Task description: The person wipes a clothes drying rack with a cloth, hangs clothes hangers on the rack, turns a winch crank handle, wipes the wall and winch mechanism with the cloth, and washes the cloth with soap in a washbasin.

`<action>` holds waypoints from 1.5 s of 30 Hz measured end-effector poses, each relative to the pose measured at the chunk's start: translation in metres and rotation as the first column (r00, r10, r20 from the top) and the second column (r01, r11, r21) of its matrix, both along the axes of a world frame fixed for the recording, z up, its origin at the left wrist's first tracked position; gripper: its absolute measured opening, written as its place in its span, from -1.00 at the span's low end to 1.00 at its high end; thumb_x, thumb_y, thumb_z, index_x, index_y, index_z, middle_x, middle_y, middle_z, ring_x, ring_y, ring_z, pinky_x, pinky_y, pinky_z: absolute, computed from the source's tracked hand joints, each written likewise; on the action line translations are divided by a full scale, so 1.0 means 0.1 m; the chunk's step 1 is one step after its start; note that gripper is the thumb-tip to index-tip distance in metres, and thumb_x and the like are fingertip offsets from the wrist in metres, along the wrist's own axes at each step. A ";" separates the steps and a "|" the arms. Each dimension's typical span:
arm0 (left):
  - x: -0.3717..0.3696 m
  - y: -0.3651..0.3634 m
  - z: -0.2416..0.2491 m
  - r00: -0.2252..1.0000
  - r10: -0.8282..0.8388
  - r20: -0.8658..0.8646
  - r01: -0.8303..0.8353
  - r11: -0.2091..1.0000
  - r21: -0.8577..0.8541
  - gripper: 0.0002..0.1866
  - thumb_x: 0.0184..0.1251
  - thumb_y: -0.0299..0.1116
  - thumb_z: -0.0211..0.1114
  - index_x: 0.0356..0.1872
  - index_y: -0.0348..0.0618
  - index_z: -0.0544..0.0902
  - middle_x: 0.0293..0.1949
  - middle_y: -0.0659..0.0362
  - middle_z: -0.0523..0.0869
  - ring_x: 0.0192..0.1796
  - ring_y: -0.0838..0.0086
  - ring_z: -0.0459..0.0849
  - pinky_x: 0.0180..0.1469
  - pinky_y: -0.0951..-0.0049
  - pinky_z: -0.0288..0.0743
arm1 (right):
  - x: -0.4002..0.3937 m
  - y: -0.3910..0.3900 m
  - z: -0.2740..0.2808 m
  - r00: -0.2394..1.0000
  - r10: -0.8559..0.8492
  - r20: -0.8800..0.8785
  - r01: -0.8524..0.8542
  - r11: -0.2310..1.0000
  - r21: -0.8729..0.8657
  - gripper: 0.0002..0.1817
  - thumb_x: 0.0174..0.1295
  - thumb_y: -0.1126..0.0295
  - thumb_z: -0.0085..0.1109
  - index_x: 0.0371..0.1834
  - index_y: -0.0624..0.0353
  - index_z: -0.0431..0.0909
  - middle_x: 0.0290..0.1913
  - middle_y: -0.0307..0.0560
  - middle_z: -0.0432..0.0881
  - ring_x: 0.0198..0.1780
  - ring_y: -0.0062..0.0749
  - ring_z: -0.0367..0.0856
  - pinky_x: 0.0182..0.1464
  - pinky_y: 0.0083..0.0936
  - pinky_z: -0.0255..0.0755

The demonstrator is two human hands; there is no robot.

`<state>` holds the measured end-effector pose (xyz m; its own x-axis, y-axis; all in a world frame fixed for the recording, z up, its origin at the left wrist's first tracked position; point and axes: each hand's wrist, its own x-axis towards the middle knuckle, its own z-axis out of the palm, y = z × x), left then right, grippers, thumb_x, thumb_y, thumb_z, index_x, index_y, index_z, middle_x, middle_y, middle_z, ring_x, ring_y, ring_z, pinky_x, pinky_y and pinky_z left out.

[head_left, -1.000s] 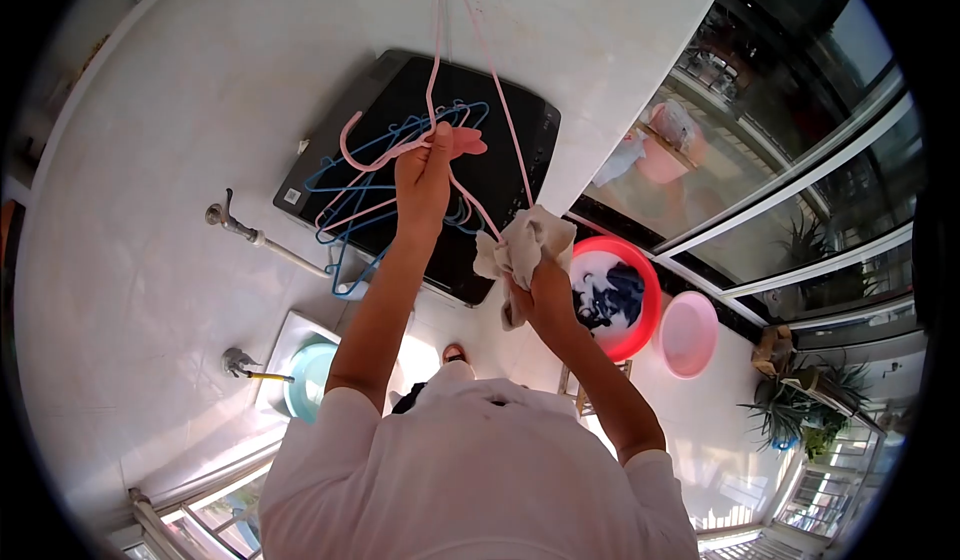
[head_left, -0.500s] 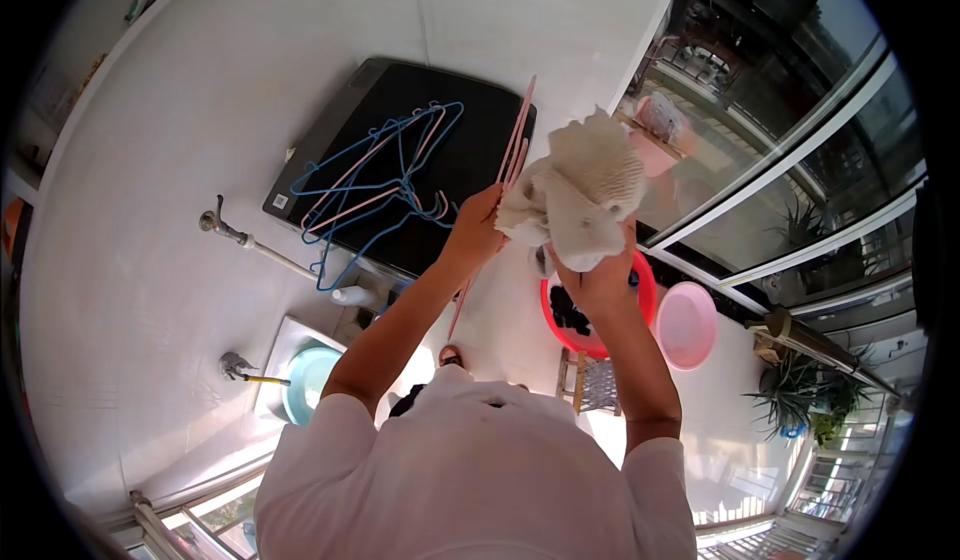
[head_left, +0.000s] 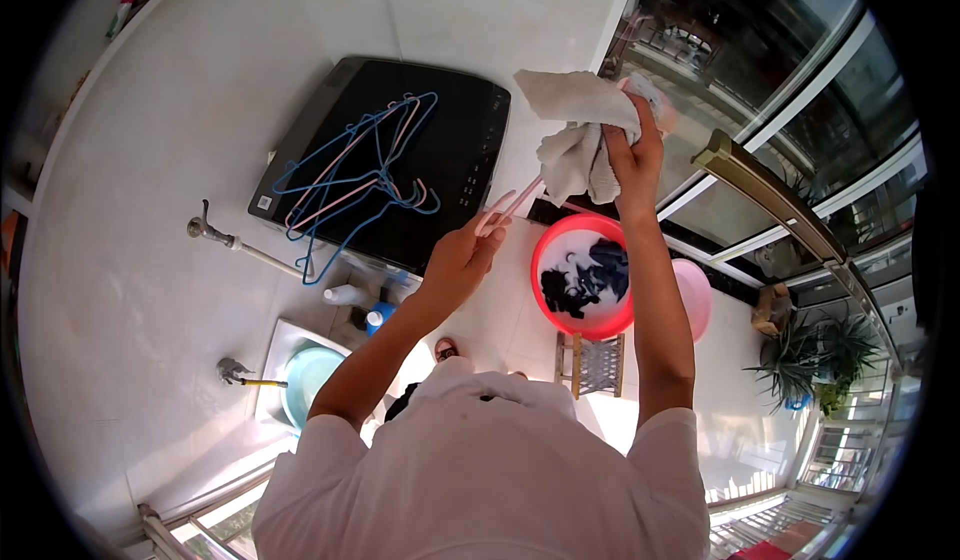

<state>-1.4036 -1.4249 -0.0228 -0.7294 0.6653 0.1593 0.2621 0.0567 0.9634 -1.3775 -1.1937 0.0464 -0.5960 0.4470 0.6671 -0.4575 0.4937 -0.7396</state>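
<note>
My left hand [head_left: 462, 260] is closed around a pink clothes hanger [head_left: 513, 208], whose thin bars point up and right toward the cloth. In my right hand [head_left: 636, 165], raised higher and farther right, a crumpled off-white cloth [head_left: 580, 100] is gripped near its right side. Part of the cloth sticks out flat to the left, and the rest hangs bunched below the fingers. The hanger's far end overlaps the lower edge of the cloth in this view. Several blue and pink hangers [head_left: 378, 175] lie tangled on the black washing machine [head_left: 465, 110] to the left.
A red basin [head_left: 540, 260] with dark clothes [head_left: 590, 278] in pale water stands below my right forearm, near a small woven stool [head_left: 600, 362]. Beside it is a pink basin [head_left: 695, 300]. Bottles [head_left: 345, 296], a sink basin [head_left: 312, 370] and taps sit left; glass panes and plants [head_left: 795, 355] right.
My right hand has lifted the cloth up and to the right, and the cloth has shifted shape. My left hand has lowered slightly, with the hanger tilting rightward. The view has shifted a little.
</note>
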 end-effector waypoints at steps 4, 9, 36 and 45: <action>-0.08 -0.17 -0.03 0.995 -0.004 -0.104 0.008 0.999 0.036 -0.79 0.42 -0.33 0.10 -0.32 -0.29 0.54 -0.69 0.17 0.46 -0.66 0.57 0.38 -0.56 0.50 0.25 | 0.33 -0.38 0.12 0.955 0.148 0.258 -0.254 0.856 0.449 -0.35 -0.06 0.66 0.14 0.23 0.16 0.35 0.10 0.08 0.53 0.12 -0.04 0.52 0.22 -0.28 0.35; -0.17 -0.44 -0.17 0.965 -0.048 -0.259 0.043 0.999 -0.026 -0.85 0.39 -0.50 0.10 -0.41 -0.29 0.54 -0.66 0.32 0.43 -0.61 0.71 0.31 -0.57 0.64 0.15 | 0.31 -0.57 -0.43 0.956 0.144 0.255 -0.289 0.606 0.741 -0.49 -0.29 0.55 0.33 -0.13 0.18 0.46 -0.16 -0.10 0.53 -0.07 -0.18 0.50 0.04 -0.29 0.36; 0.13 -0.11 0.55 0.959 0.090 0.270 -0.224 0.825 0.519 -0.69 0.52 -0.23 0.02 -0.13 -0.28 0.61 -0.73 0.39 0.23 -0.69 0.75 0.11 -0.61 0.66 0.05 | 0.92 -1.66 -1.48 0.948 0.297 0.114 -0.150 0.732 -0.664 -0.64 0.36 0.33 0.11 0.14 0.29 0.41 -0.02 -0.19 0.59 0.00 -0.48 0.53 0.04 -0.53 0.41; 0.15 0.08 0.70 0.959 0.098 0.265 -0.254 0.710 0.657 -0.67 0.52 -0.20 0.01 -0.02 -0.27 0.58 -0.72 0.37 0.25 -0.68 0.75 0.10 -0.58 0.66 0.04 | 1.75 -1.15 -2.17 0.786 0.115 0.607 -0.034 0.989 -0.144 -0.66 0.18 0.36 0.23 -0.02 0.29 0.52 -0.18 0.06 0.67 -0.14 -0.09 0.66 -0.11 -0.36 0.49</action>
